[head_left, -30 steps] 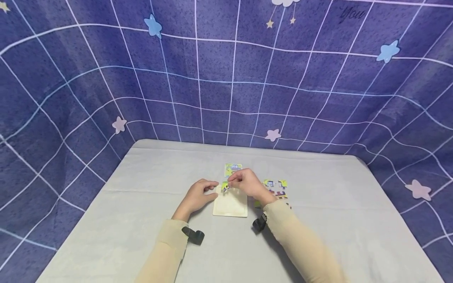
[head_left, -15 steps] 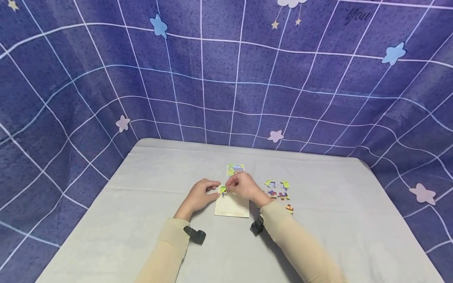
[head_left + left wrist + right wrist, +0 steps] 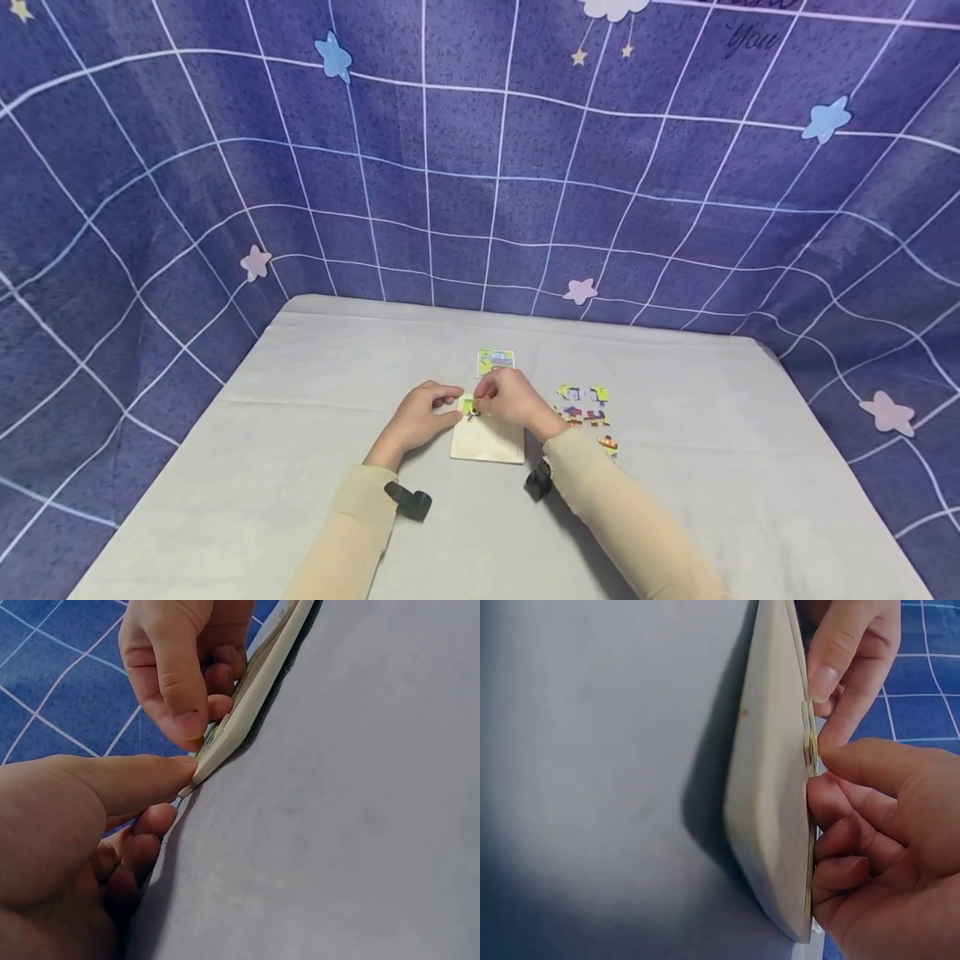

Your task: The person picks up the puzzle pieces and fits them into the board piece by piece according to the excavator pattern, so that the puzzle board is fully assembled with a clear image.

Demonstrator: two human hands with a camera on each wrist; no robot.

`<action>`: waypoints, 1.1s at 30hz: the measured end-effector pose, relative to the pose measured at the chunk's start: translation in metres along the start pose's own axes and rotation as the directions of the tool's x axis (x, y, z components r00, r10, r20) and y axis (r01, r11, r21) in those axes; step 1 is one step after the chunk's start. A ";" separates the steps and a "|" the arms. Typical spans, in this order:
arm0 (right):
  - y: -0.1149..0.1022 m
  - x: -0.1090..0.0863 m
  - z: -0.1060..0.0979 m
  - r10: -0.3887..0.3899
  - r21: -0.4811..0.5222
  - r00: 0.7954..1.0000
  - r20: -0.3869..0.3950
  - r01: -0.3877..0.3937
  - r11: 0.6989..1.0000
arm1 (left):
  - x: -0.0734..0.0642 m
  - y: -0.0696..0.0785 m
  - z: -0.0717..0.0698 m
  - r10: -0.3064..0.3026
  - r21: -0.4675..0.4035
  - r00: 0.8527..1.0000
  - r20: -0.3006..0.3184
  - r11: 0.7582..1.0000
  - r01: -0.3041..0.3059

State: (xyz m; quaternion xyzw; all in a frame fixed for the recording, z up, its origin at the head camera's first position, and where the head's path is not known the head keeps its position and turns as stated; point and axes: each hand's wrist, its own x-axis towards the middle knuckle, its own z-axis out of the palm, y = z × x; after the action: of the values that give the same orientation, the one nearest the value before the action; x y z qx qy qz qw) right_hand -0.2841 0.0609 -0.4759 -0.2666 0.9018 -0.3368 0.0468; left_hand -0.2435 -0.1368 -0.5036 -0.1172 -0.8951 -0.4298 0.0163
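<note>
A pale wooden puzzle board point(image 3: 487, 443) lies on the cloth between the hands in the head view. A small green puzzle piece point(image 3: 469, 407) sits at its upper left corner. My right hand point(image 3: 512, 397) pinches this piece between thumb and forefinger, low against the board. My left hand point(image 3: 420, 414) holds the board's upper left corner, thumb on the near side and forefinger towards the far edge. The left wrist view shows the left thumb point(image 3: 150, 778) against the board's rim. From the right wrist, the piece point(image 3: 808, 739) appears edge-on, its picture hidden.
Several loose puzzle pieces point(image 3: 583, 410) lie to the right of the board, partly hidden by the right forearm. A green picture card point(image 3: 495, 359) is just beyond the board. A blue curtain point(image 3: 465, 150) with a grid pattern hangs behind the white-covered table point(image 3: 300, 367).
My right hand has brought the puzzle piece left and down onto the board's upper left corner, where it lies flatter. The left hand stays at the board's edge.
</note>
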 end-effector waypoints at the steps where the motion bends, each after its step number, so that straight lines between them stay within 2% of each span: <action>1: 0.000 0.000 0.000 -0.001 0.003 1.000 0.003 0.001 1.000 | 0.000 0.001 0.000 -0.003 0.000 1.000 0.002 1.000 0.003; 16: -0.005 -0.001 0.004 -0.016 0.005 1.000 0.022 0.016 1.000 | -0.001 0.002 0.000 -0.017 0.000 1.000 0.008 1.000 0.017; 25: -0.009 -0.005 0.002 0.013 0.042 1.000 -0.012 -0.012 0.999 | -0.001 0.003 -0.001 -0.005 -0.008 1.000 0.002 1.000 0.005; 33: -0.007 -0.008 0.001 -0.013 0.072 0.999 -0.042 0.016 0.997 | 0.000 0.000 0.001 -0.002 -0.003 1.000 -0.002 1.000 0.002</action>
State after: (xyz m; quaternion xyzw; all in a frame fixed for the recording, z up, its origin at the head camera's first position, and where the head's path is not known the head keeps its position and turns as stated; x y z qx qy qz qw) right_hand -0.2737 0.0604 -0.4733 -0.2642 0.8879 -0.3751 0.0351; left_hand -0.2437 -0.1358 -0.5045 -0.1159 -0.8946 -0.4312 0.0166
